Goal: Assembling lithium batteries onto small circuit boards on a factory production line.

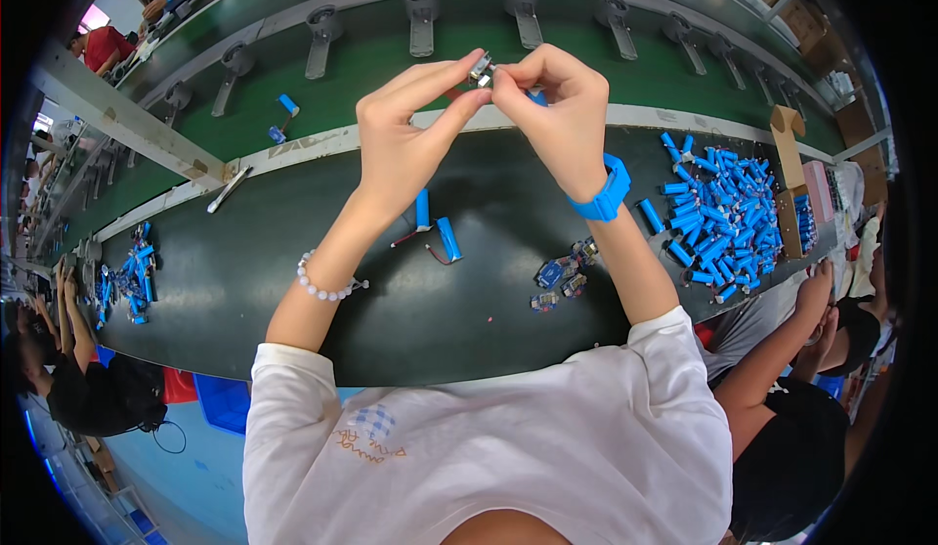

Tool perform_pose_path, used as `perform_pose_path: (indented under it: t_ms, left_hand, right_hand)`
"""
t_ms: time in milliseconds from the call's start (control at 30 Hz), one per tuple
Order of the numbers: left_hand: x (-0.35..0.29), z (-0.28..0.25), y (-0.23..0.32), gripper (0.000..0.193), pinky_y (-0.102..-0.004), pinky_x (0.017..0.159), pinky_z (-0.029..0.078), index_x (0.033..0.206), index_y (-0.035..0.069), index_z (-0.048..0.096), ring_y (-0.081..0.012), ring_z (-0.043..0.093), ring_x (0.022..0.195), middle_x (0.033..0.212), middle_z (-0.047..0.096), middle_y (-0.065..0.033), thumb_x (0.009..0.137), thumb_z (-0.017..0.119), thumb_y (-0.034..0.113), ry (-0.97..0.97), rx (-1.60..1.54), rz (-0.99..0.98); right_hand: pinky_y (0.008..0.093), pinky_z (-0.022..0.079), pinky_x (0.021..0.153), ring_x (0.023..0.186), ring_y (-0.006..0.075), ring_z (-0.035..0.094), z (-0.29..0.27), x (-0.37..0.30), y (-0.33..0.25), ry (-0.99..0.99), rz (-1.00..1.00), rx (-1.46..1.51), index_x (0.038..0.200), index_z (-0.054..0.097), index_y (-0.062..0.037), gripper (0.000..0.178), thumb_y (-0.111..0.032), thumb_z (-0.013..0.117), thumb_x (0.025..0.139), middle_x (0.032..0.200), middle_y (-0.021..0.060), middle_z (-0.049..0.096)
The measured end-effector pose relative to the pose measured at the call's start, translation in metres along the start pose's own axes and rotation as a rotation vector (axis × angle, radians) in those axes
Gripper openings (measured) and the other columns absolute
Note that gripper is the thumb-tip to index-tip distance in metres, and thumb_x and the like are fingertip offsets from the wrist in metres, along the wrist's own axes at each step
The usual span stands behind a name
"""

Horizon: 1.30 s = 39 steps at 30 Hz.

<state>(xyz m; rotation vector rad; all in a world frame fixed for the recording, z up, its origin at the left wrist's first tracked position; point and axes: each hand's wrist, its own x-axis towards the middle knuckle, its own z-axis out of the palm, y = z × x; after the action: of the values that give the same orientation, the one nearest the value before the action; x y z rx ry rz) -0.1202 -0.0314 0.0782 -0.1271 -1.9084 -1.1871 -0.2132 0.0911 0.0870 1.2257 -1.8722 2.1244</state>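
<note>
Between the fingertips of both hands is a small circuit board with metal parts (482, 69), raised above the far edge of the bench. My left hand (403, 130) pinches it from the left with thumb and forefinger. From the right, my right hand (565, 105) grips it the same way, and a bit of blue shows by its fingers; I cannot tell whether that is held. Below the left hand lie two blue cylindrical batteries (448, 239) with thin wires. Several small blue circuit boards (558, 272) lie in a cluster near my right forearm.
A big heap of blue batteries (723, 213) covers the bench's right end, beside a cardboard box (788, 188). Another blue pile (137, 276) lies far left. Beyond the bench, a green conveyor (371, 42) carries grey fan-like housings (421, 17). Co-workers sit at both sides.
</note>
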Motion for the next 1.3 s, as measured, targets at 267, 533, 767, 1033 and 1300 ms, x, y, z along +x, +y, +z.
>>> perform_pose_path:
  t_ms: [267,533,767,1033,1300]
  left_hand:
    - [0.003,-0.004,0.000,0.034,-0.0256,0.069,0.050,0.105,0.003,0.068,-0.0155,0.065,0.076,0.091,0.069,-0.0109,0.072,0.073,0.000,-0.036,0.069,0.051]
    - [0.007,-0.018,0.008,0.032,-0.0231,0.072,0.049,0.103,0.000,0.068,-0.0122,0.062,0.077,0.092,0.067,-0.0080,0.072,0.073,-0.002,-0.142,-0.036,-0.109]
    - [0.011,-0.024,0.004,0.028,-0.0239,0.072,0.050,0.098,-0.002,0.068,-0.0134,0.063,0.077,0.088,0.067,-0.0078,0.071,0.072,-0.002,-0.214,0.018,-0.077]
    - [0.009,-0.024,0.002,0.023,-0.0265,0.076,0.052,0.092,-0.004,0.067,-0.0146,0.064,0.079,0.086,0.067,-0.0087,0.070,0.071,-0.003,-0.203,-0.110,-0.190]
    - [0.022,-0.037,-0.011,0.027,-0.0241,0.078,0.050,0.102,-0.001,0.068,-0.0107,0.063,0.084,0.089,0.068,-0.0054,0.076,0.072,0.004,-0.313,-0.035,-0.368]
  right_hand:
    - [0.0179,0.039,0.052,0.059,0.0024,0.051,-0.001,0.000,0.000,-0.037,0.028,0.023,0.070,0.059,0.0006,0.010,-0.003,0.066,0.076,0.062,0.0008,0.060]
    - [0.0194,0.042,0.056,0.063,0.0041,0.055,-0.003,0.001,-0.002,-0.181,0.116,0.118,0.074,0.060,0.0010,0.009,-0.003,0.066,0.079,0.068,0.0020,0.063]
    - [0.0216,0.047,0.065,0.072,0.0075,0.060,-0.005,0.001,0.002,-0.246,0.073,0.024,0.077,0.060,0.0023,0.009,-0.004,0.066,0.080,0.074,0.0041,0.064]
    - [0.0198,0.047,0.063,0.074,0.0069,0.060,-0.006,-0.001,-0.005,-0.285,0.134,0.024,0.081,0.060,0.0030,0.009,-0.005,0.064,0.082,0.078,0.0041,0.065]
    - [0.0220,0.049,0.061,0.071,0.0089,0.061,0.007,-0.003,0.013,-0.190,0.082,-0.060,0.084,0.061,0.0026,0.010,-0.007,0.065,0.083,0.080,0.0052,0.066]
